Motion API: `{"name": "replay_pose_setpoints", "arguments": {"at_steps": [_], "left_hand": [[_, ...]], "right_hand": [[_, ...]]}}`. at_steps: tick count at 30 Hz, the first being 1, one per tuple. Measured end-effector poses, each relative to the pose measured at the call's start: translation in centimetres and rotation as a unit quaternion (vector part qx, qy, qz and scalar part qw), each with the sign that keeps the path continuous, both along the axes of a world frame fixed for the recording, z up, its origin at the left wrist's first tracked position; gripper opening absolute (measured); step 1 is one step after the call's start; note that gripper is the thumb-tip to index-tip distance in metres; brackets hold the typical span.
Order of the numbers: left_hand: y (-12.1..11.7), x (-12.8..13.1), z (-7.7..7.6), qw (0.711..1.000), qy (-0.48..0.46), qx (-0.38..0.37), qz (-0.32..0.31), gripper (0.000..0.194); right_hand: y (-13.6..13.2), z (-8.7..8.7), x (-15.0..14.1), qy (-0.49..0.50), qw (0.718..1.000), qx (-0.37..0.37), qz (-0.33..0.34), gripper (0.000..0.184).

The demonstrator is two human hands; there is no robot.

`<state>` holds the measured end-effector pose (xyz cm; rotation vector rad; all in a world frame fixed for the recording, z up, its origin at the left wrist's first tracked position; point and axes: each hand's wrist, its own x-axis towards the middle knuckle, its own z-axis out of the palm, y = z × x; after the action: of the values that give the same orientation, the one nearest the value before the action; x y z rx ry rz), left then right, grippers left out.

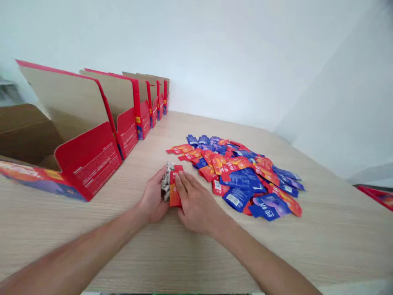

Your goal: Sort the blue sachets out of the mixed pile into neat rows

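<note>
We've a red/orange pkt (175, 196) w/ silvery crinkled edges (166, 180) in our L hand (152, 197), R hand's (198, 200) fingers laid over it. Just R: loose heap of red/orange & blue pkts (241, 178) on wood-look tbl (159, 258). On L, open red boxes (92, 162) in a row, running back twd white wall (233, 61). Part of a red item (376, 194), far R edge, unclear what.
</note>
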<state>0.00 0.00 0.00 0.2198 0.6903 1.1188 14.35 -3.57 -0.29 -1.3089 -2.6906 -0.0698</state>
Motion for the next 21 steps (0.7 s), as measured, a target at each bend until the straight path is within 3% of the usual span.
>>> {"name": "replay_pose_setpoints", "arguments": {"at_steps": [3, 7, 10, 12, 14, 17, 21], "left_hand": [[-0.4, -0.1, 0.2, 1.0, 0.018, 0.006, -0.005, 0.047], [-0.6, -0.1, 0.4, 0.999, 0.035, 0.022, -0.001, 0.054], [-0.5, 0.1, 0.2, 0.999, 0.032, 0.015, -0.006, 0.055], [-0.5, 0.4, -0.3, 0.999, 0.026, 0.013, -0.02, 0.051], [-0.5, 0.6, -0.7, 0.999, 0.016, 0.016, -0.039, 0.048], [-0.7, 0.7, -1.1, 0.999, 0.007, 0.011, -0.052, 0.048], [-0.8, 0.6, -1.1, 0.999, -0.001, 0.004, -0.045, 0.045]], "right_hand": [[-0.3, 1.4, 0.5, 0.045, 0.998, -0.036, 0.029, 0.073], [0.8, 4.4, 1.9, 0.195, 0.979, -0.064, 0.017, 0.047], [3.6, 6.3, 1.6, 0.297, 0.955, 0.008, 0.001, 0.042], [6.7, 6.7, -0.1, 0.309, 0.949, 0.052, 0.017, 0.043], [10.1, 6.5, -2.8, 0.255, 0.965, 0.051, 0.045, 0.044], [14.8, 5.0, -7.3, 0.099, 0.994, 0.0, 0.049, 0.048], [17.8, 2.2, -11.7, 0.01, 0.998, -0.056, 0.035, 0.04]]}}
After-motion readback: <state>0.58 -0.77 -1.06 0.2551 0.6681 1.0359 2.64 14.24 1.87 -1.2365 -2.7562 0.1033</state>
